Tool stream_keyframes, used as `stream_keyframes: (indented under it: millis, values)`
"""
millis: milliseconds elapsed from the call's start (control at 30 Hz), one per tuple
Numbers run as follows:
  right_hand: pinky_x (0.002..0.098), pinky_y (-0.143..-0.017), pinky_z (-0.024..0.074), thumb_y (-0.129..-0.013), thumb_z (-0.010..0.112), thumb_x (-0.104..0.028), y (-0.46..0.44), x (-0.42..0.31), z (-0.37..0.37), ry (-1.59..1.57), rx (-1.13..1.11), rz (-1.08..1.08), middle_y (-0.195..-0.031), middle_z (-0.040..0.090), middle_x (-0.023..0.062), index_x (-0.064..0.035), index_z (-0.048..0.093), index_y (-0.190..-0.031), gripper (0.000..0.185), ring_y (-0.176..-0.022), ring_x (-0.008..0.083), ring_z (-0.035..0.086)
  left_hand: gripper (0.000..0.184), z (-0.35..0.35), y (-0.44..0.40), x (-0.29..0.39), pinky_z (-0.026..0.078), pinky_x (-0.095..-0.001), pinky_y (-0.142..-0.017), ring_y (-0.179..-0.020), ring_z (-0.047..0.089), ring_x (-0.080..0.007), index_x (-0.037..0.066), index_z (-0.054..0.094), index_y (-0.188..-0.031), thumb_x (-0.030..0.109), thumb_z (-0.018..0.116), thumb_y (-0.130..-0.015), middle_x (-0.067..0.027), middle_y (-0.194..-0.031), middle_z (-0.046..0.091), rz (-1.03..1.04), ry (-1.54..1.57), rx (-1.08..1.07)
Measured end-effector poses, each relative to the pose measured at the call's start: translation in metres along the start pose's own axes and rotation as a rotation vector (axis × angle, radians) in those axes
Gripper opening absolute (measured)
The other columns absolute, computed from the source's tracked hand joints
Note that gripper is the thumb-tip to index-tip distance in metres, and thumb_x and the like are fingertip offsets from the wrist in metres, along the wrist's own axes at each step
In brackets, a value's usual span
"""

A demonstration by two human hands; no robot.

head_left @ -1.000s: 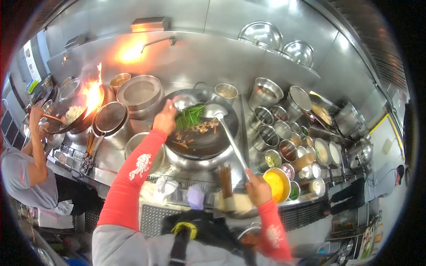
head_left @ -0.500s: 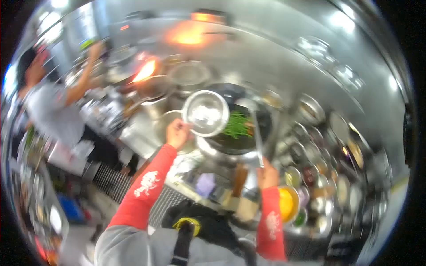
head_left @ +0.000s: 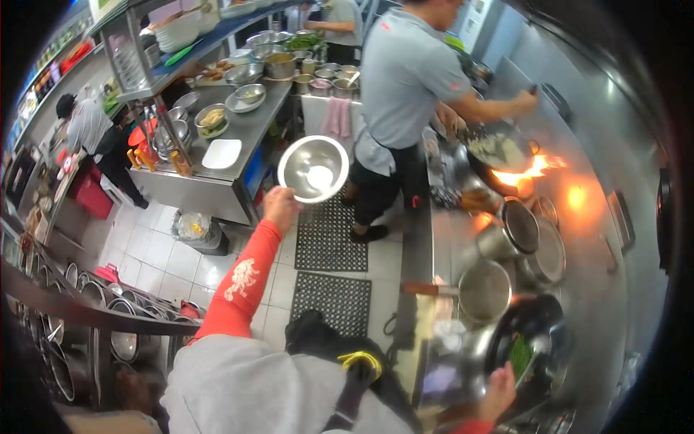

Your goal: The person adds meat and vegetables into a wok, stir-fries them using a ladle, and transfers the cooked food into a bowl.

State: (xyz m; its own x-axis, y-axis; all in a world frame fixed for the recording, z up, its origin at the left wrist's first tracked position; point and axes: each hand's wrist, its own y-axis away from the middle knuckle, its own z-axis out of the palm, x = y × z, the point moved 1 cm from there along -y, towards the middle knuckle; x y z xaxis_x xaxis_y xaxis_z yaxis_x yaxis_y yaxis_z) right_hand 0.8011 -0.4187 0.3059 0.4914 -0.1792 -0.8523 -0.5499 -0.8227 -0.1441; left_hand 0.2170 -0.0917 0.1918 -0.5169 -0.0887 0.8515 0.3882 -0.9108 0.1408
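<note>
Holding a metal bowl (head_left: 303,163) by its rim, the left hand (head_left: 280,207) has its fingers closed on the bowl's near-left edge. The bowl is raised above the floor, near the co-worker (head_left: 405,72) in the view. The right hand (head_left: 499,388) is beside the wok (head_left: 536,316) at near right; its fingers look partly curled, but blur prevents telling its grip. Green leaves (head_left: 520,353) lie in the wok.

Caution: a one-sided rim grip could let the bowl tip or slip if wet or greasy. A swing to the right could strike the co-worker, whose back is close in the view. The right hand could be burned if it touches hot metal.

Count: bowl in hand, one; bunch of leaves, one; wok beside the right hand, one; perforated mats (head_left: 331,242), two; square white plate (head_left: 222,154) on the bench (head_left: 271,113), one; area of flame (head_left: 533,169) at far right, one.
</note>
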Motion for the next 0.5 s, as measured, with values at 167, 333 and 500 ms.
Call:
stream_keyframes:
  millis: [167,333,500]
  values:
    - [0.0222,-0.068,0.0447,-0.088,0.061,-0.010,-0.035,-0.051,0.100,0.058,-0.191,-0.133,-0.090,0.060,0.0042,0.0065,0.056,-0.123,0.040,-0.075,0.0090,0.053,0.007,-0.109,-0.168,0.067,0.051,-0.0273,-0.047,-0.061,0.059,-0.0168,0.004,0.055,-0.081,0.006,0.062,-0.081,-0.0072,-0.077,0.060,0.140,0.069,0.375]
    - [0.0232,-0.064,0.0456,-0.084,0.063,-0.012,-0.046,-0.056,0.172,0.113,-0.394,0.056,-0.086,0.062,0.0030,0.0058,0.060,-0.118,0.038,-0.072,0.0082,0.055,0.016,-0.203,-0.313,0.155,0.055,-0.0316,-0.055,-0.068,0.063,-0.0256,-0.002,0.055,-0.095,0.007,0.055,-0.082,-0.0126,-0.082,0.058,0.205,0.464,0.307]
    - [0.0238,-0.061,0.0466,-0.081,0.065,-0.007,-0.050,-0.106,0.196,0.447,-0.536,0.033,-0.075,0.062,0.0028,0.0074,0.061,-0.115,0.037,-0.064,0.0081,0.055,0.023,-0.278,-0.390,0.217,0.058,-0.0345,-0.069,-0.078,0.064,-0.0268,-0.003,0.057,-0.103,0.015,0.054,-0.089,-0.0173,-0.095,0.061,0.465,0.378,0.234]
